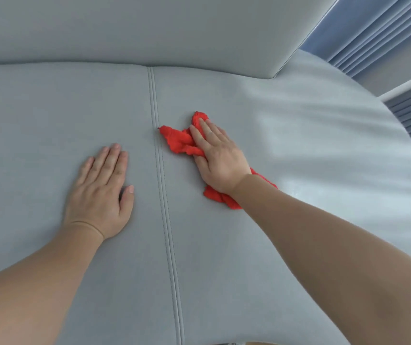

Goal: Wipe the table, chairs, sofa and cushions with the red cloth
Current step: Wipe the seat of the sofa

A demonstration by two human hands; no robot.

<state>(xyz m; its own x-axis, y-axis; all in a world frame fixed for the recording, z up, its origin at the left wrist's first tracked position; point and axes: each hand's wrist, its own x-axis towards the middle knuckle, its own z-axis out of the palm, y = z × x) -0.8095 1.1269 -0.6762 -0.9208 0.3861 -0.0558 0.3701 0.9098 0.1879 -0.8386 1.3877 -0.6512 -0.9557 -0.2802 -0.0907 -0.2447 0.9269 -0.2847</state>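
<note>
Person wipes a grey sofa seat [50,108] with a red cloth [179,140].
The left hand [101,192] rests flat, fingers straight, left of the centre seam [161,170]. Just right of it, the right hand [218,158] presses the bunched cloth under extended fingers, its length running from wrist toward the seam. Beyond are the backrest [149,28] and blue curtains [386,33].

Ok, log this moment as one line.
sofa seat wipe | right hand presses red cloth, right of seam | left hand flat on seat, left of seam
</note>
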